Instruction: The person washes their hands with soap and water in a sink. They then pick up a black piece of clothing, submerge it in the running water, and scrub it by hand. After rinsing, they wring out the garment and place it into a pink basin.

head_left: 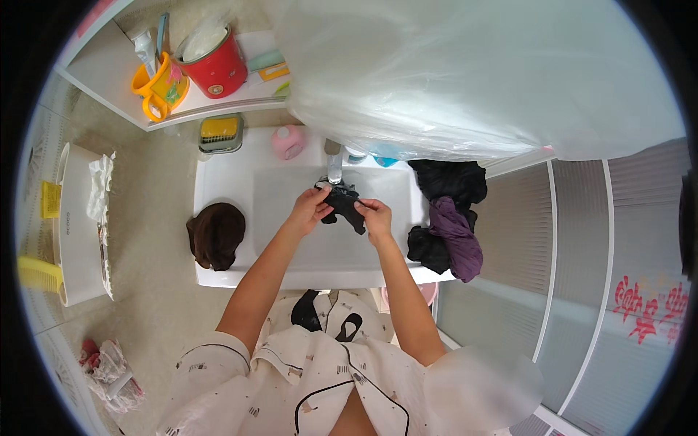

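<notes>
Left hand (313, 207), right hand (376, 219) both gripping black cloth (342, 203) near faucet (334, 166); basin (275, 190) open either side (rims crowded: brown cloth (217, 236) left, purple cloth (456, 241) right).

Ribbed translucent panels (502, 240) in pale frames (555, 225) (bowed by the lens) line the right; a white shelf (218, 114) sits upper left, patterned tiles (36, 145) far left.

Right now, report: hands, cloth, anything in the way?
Left hand and right hand gripping black cloth. Cloth over sink basin. Faucet close at cloth's far edge.
</notes>
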Available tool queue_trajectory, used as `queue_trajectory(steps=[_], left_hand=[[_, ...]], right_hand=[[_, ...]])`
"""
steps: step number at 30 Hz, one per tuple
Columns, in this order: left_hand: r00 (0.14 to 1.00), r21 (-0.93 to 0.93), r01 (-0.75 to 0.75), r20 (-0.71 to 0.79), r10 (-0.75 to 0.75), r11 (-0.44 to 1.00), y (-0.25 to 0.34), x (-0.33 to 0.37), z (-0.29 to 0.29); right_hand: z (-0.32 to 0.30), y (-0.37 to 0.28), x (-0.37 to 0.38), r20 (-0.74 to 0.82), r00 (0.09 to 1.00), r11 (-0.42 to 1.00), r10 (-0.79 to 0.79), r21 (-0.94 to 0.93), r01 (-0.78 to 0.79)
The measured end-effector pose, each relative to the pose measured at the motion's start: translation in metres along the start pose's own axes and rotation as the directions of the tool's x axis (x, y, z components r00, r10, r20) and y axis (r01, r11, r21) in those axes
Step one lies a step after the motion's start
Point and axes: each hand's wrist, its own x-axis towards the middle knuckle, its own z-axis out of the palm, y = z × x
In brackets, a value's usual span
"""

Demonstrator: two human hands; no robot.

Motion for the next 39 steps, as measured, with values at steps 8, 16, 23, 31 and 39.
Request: queue_trajectory(steps=[8,16,23,31,39], left_hand=[[0.969,0.314,-0.136,-0.155,0.192,0.94,0.044,-0.012,-0.023],[0.904,0.273,-0.283,-0.244,0.351,0.919,0.07,-0.035,-0.099],[0.854,0.937,-0.267,0.121,0.506,0.226,0.085,-0.058,-0.147],[0.819,0.51,-0.568,0.272,0.505,0.646,0.046,-0.091,-0.034],[0.707,0.676,-0.69,0.553,0.44,0.259,0.012,-0.121,-0.001]], right_hand=[[0.004,-0.052,-0.014,0.022,0.951,0.89,-0.309,-0.345,0.298],[-0.011,-0.13,-0.046,0.084,0.994,0.997,-0.071,0.008,0.071],[-0.032,-0.165,-0.064,0.179,0.969,0.97,-0.171,0.204,0.134],[-0.06,-0.043,-0.056,0.283,0.923,0.591,-0.26,-0.71,0.384],[0.042,-0.01,-0.056,0.188,0.923,0.869,0.336,-0.439,-0.227]])
